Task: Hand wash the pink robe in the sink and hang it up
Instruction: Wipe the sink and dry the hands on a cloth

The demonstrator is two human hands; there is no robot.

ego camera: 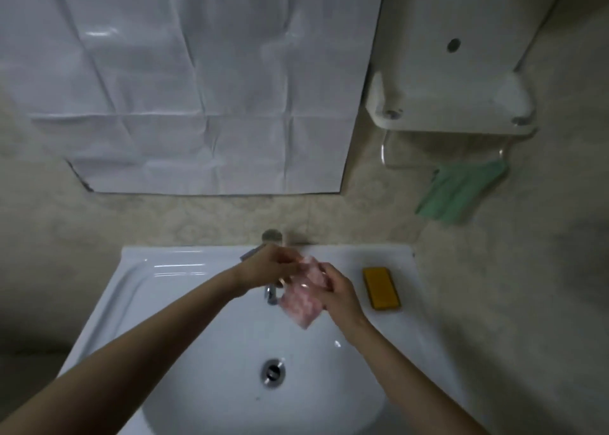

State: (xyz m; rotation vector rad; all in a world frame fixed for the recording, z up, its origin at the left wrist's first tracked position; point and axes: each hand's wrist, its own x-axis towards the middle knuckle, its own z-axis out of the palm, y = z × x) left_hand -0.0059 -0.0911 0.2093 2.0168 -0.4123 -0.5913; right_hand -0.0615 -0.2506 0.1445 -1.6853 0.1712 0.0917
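Observation:
A small pink patterned cloth, the robe (301,306), hangs bunched over the white sink (184,303), just in front of the chrome tap (272,291). My left hand (267,266) grips its upper edge from the left, above the tap. My right hand (339,289) holds its right side, fingers curled round the fabric. The lower corner of the cloth dangles free above the basin. The drain (273,371) lies open at the bottom of the bowl.
A yellow soap bar (381,288) lies on the sink's right ledge. A green cloth (458,194) hangs from a rail under a white wall shelf (451,118) at upper right. A white plastic sheet (197,82) covers the wall above the sink.

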